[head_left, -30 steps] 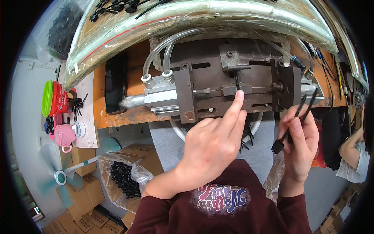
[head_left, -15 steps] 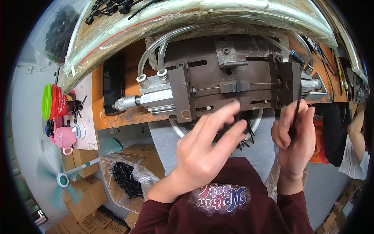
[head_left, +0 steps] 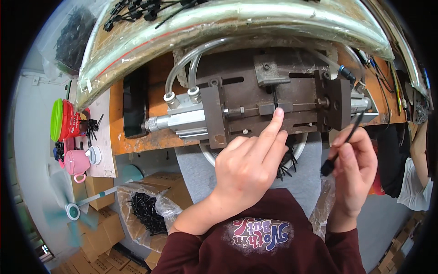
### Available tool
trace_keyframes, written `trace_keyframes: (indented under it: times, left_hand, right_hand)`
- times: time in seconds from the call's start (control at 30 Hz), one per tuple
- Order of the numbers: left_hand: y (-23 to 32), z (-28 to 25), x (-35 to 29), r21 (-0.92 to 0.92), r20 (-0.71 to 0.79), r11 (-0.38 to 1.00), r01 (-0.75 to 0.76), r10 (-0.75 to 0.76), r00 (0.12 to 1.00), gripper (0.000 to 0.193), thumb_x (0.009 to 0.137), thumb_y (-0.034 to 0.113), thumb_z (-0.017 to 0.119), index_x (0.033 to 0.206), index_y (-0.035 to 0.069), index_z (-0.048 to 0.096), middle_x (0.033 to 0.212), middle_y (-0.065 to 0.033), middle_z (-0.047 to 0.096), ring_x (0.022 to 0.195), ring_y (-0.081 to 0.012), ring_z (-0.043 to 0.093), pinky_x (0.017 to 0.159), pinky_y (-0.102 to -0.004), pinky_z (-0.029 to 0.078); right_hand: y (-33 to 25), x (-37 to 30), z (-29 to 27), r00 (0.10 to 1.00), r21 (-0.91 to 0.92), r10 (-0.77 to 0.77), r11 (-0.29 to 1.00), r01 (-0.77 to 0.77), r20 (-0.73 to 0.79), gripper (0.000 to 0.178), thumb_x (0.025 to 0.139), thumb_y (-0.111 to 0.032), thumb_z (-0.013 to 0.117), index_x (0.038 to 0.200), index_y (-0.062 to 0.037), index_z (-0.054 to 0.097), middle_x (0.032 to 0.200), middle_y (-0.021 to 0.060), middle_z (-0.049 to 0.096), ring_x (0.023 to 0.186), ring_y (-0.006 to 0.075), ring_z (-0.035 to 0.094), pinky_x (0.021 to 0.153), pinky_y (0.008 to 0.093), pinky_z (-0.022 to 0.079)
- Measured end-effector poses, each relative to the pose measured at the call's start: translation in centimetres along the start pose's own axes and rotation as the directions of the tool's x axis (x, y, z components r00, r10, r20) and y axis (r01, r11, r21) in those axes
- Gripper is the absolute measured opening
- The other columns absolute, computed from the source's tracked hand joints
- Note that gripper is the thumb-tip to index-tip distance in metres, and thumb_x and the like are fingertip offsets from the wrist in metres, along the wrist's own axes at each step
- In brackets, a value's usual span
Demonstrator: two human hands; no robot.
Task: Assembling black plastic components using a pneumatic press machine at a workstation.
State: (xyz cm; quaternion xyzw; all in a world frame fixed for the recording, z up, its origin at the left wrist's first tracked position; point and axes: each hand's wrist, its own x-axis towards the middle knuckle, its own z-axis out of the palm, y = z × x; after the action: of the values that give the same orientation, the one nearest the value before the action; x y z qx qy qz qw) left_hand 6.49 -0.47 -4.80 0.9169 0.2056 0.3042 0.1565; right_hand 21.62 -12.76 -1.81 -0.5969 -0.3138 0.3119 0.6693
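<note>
My left hand (head_left: pixel 244 166) reaches over the front of a dark metal fixture, index finger stretched out and the other fingers partly bent. Its index fingertip touches a thin black piece (head_left: pixel 275 97) that lies across the small middle block (head_left: pixel 265 110). Metal rods point at this block from both sides. To the right, my right hand (head_left: pixel 353 171) pinches a thin black plastic strip with a blocky head (head_left: pixel 327 167); the head hangs below the fingers and the strip's tail points up.
Air cylinders (head_left: pixel 187 119) with clear hoses flank the fixture on the wooden bench (head_left: pixel 130 142). Several black strips lie in a round container (head_left: pixel 209 154) partly hidden under my left hand. A lined carton (head_left: pixel 148 212) of black pieces, a fan (head_left: pixel 73 211) and a pink cup (head_left: pixel 77 160) are at left.
My left hand has moved up to the middle block, where the black piece now shows. The rods beside the block have shifted. My right hand has tilted its strip, bringing the head into view.
</note>
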Motion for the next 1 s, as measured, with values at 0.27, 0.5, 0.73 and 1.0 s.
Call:
trace_keyframes:
  times: [0.27,0.5,0.73,1.0]
  left_hand:
    - [0.9,-2.5,0.0,-0.397,-0.174,0.912,-0.106,0.039,0.984,0.039,0.066,0.004,0.085,0.103,0.001,0.073,0.1,-0.0123,0.071,0.085,-0.021,0.071,0.066,-0.0277,0.058]
    - [-0.1,-2.1,-0.8,-0.273,-0.095,0.962,0.029,-0.057,0.994,0.032,0.066,0.003,0.084,0.096,0.001,0.072,0.108,-0.0141,0.068,0.084,-0.0221,0.068,0.068,-0.031,0.056]
    - [-0.2,0.2,-1.0,-0.103,-0.068,0.994,-0.039,0.032,0.997,0.024,0.073,0.011,0.078,0.092,0.002,0.068,0.121,-0.0166,0.066,0.082,-0.0239,0.068,0.073,-0.0316,0.056]
    - [-0.3,0.5,0.0,-0.042,-0.074,0.998,-0.035,0.032,0.997,0.024,0.071,0.013,0.079,0.09,0.002,0.069,0.121,-0.0136,0.067,0.081,-0.0228,0.069,0.075,-0.0313,0.055]
  right_hand:
    - [-2.5,4.5,1.6,0.938,0.001,0.186,0.981,-0.195,0.291,0.013,0.09,-0.003,0.067,0.099,0.0018,0.059,0.086,0.0072,0.065,0.064,0.0087,0.061,0.054,0.0206,0.048]
    - [-9.0,15.7,1.4,0.701,-0.77,-0.557,0.162,0.618,0.446,0.035,0.079,-0.001,0.069,0.114,-0.0066,0.064,0.108,0.0006,0.065,0.09,0.011,0.061,0.067,0.0271,0.051]
    - [-10.0,23.8,3.2,0.572,-0.484,-0.002,-0.537,0.691,0.82,0.046,0.084,-0.001,0.06,0.13,-0.0055,0.056,0.123,0.0111,0.057,0.106,0.0219,0.059,0.086,0.0322,0.05]
    - [-7.5,26.1,1.9,0.597,-0.551,-0.027,-0.421,0.721,0.802,0.056,0.062,0.014,0.066,0.114,-0.0066,0.057,0.12,0.0077,0.055,0.106,0.0298,0.061,0.085,0.0418,0.05]
